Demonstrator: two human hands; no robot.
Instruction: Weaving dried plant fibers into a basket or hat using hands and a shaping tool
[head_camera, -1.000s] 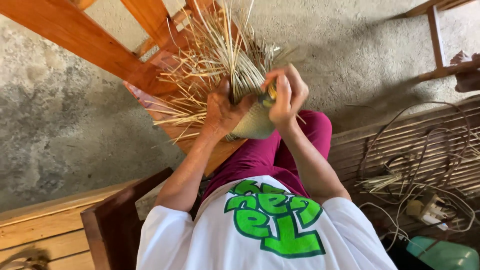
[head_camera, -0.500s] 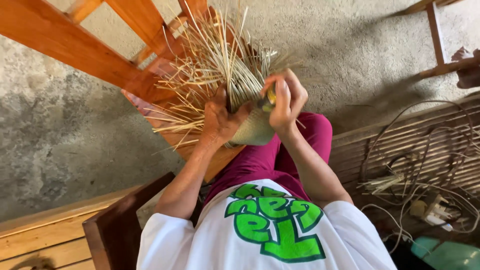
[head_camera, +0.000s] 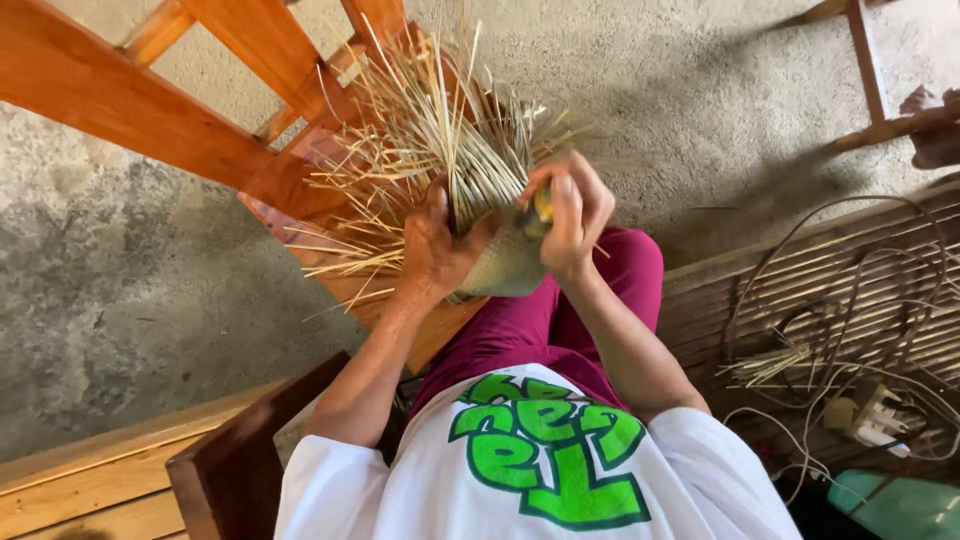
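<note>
A half-woven straw basket (head_camera: 505, 265) rests over my lap, its rounded woven body toward me and many loose pale straw strands (head_camera: 440, 130) fanning upward and to the left. My left hand (head_camera: 435, 250) grips the basket's left side at the rim. On the right rim, my right hand (head_camera: 570, 215) pinches the strands, with a small yellow object (head_camera: 541, 208) between its fingers. I wear magenta trousers and a white shirt with green lettering.
An orange-brown wooden chair frame (head_camera: 200, 110) stands to the upper left behind the basket. A slatted bamboo bench (head_camera: 820, 290) on the right carries tangled cords and a plug. A dark wooden chair arm (head_camera: 230, 470) sits lower left. Grey concrete floor lies beyond.
Both hands stay on the basket. My right hand's fingers have shifted slightly along the rim, and the view has drifted a little.
</note>
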